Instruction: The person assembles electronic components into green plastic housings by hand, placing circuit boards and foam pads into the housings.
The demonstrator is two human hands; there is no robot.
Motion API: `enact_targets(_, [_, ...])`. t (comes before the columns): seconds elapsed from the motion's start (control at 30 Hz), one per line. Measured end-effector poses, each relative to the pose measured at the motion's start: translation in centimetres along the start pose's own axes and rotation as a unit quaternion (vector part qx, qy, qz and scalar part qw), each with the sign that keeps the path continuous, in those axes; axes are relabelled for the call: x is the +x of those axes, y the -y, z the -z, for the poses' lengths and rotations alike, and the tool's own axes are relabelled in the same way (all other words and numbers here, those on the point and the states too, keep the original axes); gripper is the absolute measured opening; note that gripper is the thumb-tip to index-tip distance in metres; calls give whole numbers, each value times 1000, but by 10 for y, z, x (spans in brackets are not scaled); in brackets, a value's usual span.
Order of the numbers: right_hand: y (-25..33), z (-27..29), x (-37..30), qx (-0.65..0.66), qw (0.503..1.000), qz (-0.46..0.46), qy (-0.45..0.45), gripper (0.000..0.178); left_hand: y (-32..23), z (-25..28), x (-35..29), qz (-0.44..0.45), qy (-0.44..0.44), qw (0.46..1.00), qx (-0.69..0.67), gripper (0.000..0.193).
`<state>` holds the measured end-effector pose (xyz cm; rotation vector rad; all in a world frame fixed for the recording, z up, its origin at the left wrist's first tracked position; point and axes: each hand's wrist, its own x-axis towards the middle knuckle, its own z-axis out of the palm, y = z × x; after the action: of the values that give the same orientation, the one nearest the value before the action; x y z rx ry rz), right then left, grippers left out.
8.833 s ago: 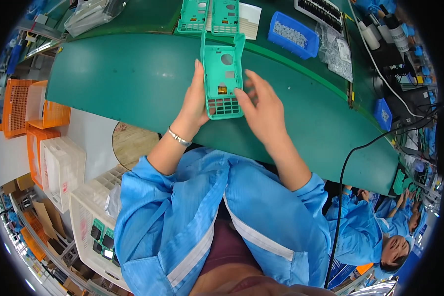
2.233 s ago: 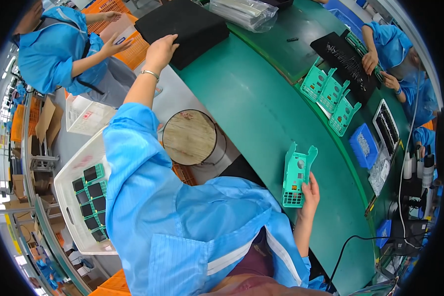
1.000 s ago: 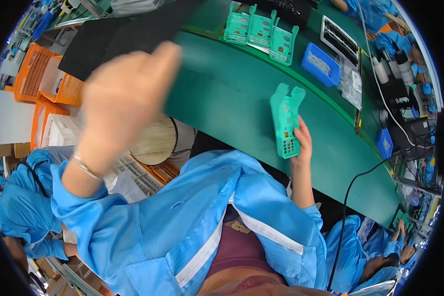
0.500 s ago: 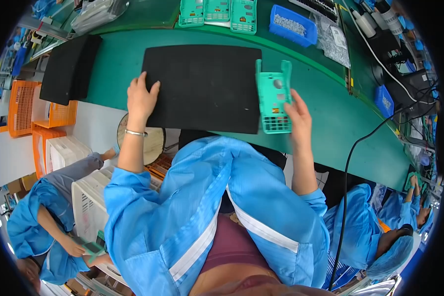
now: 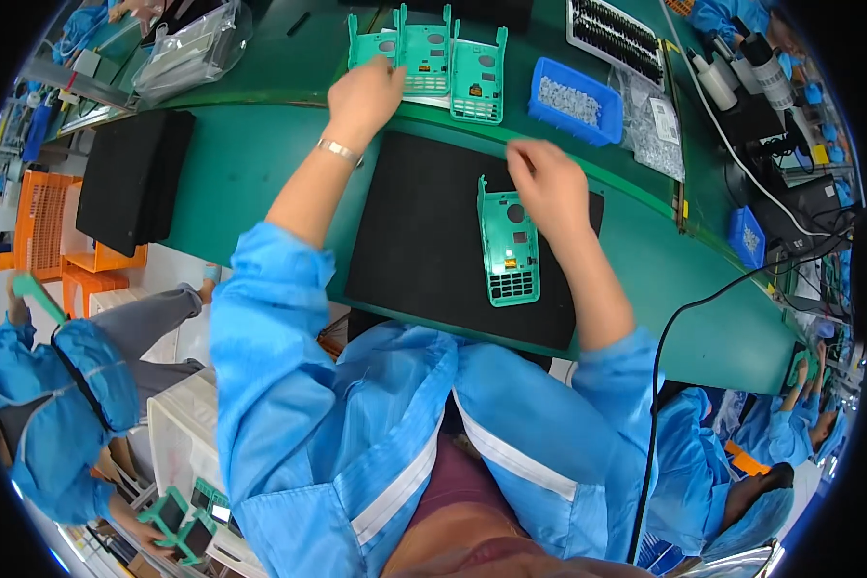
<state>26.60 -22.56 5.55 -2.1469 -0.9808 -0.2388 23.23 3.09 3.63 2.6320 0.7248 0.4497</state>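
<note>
A green case (image 5: 504,248) lies on the black mat (image 5: 414,231), toward three o'clock. At the case's one o'clock the right hand (image 5: 554,188) is half curled; whether it holds anything, I cannot tell. At the mat's eleven o'clock the left hand (image 5: 364,98), fingers bent, covers part of another case (image 5: 366,48), its hold unclear.

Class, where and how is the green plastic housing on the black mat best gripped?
Probably pinch the green plastic housing by its long right edge, at mid-length, coming from the right: that edge is exposed on the black mat and nearest the right hand. Its slender far prong looks weaker.
</note>
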Motion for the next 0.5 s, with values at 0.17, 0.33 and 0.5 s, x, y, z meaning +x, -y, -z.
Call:
enact_targets(0.17, [-36,-55,84,-241,947,-133,166,25,5,-42,55,28,60,990,126,43])
enact_targets(0.33, [-45,-67,82,-241,961,-50,127,38,13,-40,55,-11,17,994,107,31])
enact_targets(0.5, [-46,-36,39,-142,988,55,21,42,20,-8,4,-53,-10,994,98,25])
